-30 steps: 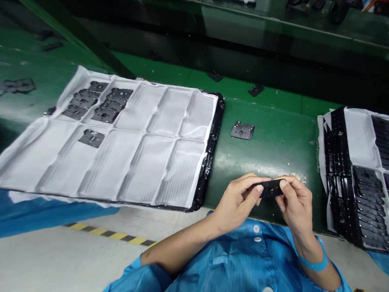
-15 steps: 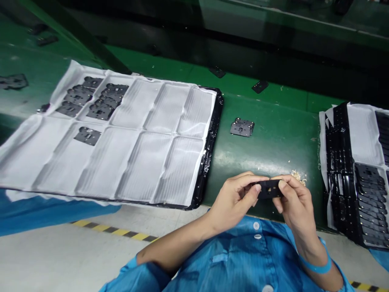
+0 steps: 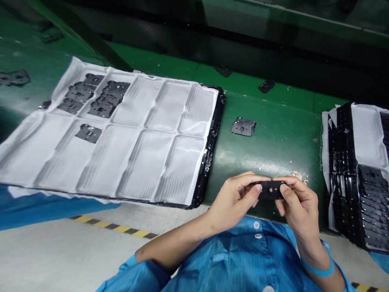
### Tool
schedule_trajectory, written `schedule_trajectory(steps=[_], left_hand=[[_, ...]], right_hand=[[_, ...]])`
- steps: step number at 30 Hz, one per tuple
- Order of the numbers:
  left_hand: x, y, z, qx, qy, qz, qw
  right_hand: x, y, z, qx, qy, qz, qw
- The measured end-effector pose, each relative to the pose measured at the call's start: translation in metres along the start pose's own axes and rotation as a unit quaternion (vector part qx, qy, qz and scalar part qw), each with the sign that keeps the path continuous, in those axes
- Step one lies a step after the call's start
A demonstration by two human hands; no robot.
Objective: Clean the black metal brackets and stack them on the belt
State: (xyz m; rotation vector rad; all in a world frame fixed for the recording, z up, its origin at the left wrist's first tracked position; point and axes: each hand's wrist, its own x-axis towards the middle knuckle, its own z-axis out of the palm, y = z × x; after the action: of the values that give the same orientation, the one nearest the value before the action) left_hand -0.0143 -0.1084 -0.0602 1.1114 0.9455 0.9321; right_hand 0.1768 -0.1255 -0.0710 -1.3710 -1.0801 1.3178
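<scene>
Between my two hands is a flat black plastic part (image 3: pixel 271 190) with small cut-outs, held above the near edge of the green bench. My left hand (image 3: pixel 238 198) pinches its left end between thumb and fingers. The right end is gripped the same way by my right hand (image 3: pixel 299 202), thumb on the face turned toward me. Beyond my hands, a small stack of similar dark plates (image 3: pixel 243 126) lies on the bench. To the left sits a tray (image 3: pixel 161 162) lined with white cloth, where several such plates (image 3: pixel 106 99) lie in some of the compartments.
At the right stands a stack of black trays (image 3: pixel 340 162) with white liners; its top one holds a row of dark parts (image 3: pixel 375 207). Loose plates (image 3: pixel 266 86) lie at the bench's back. Pale crumbs (image 3: pixel 299 176) lie near my right hand. A green post (image 3: pixel 91 40) rises at upper left.
The black part is still pinched in both hands, tilted slightly so its face shows a little more. The whole view has shifted slightly.
</scene>
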Motion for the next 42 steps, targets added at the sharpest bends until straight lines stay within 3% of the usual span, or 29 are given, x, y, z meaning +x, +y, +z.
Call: schedule_trajectory(steps=[7, 17, 23, 28, 34, 38, 42], left_hand=[[-0.003, -0.003, -0.001, 0.042, 0.0, 0.037, 0.998], [-0.004, -0.004, 0.002, 0.047, -0.011, 0.035, 0.998], [-0.005, -0.009, 0.004, -0.034, -0.035, -0.008, 0.999], [-0.004, -0.01, 0.003, -0.061, -0.043, -0.078, 0.994], [0.0, -0.008, 0.0, -0.095, -0.055, -0.102, 0.989], [0.0, -0.01, -0.005, -0.088, -0.064, -0.064, 0.992], [0.0, -0.014, -0.01, 0.049, 0.024, 0.036, 0.998]], right_hand=[[0.0, -0.005, 0.01, -0.006, 0.045, -0.051, 0.998], [-0.003, 0.001, 0.006, -0.032, 0.068, -0.043, 0.996], [-0.001, 0.003, 0.001, -0.017, 0.072, 0.005, 0.997], [0.0, 0.001, 0.003, -0.015, 0.057, 0.008, 0.998], [-0.001, 0.003, 0.003, -0.023, 0.055, 0.012, 0.998], [-0.001, 0.004, 0.001, -0.021, 0.067, 0.013, 0.997], [0.002, 0.005, 0.001, -0.021, 0.085, 0.01, 0.996]])
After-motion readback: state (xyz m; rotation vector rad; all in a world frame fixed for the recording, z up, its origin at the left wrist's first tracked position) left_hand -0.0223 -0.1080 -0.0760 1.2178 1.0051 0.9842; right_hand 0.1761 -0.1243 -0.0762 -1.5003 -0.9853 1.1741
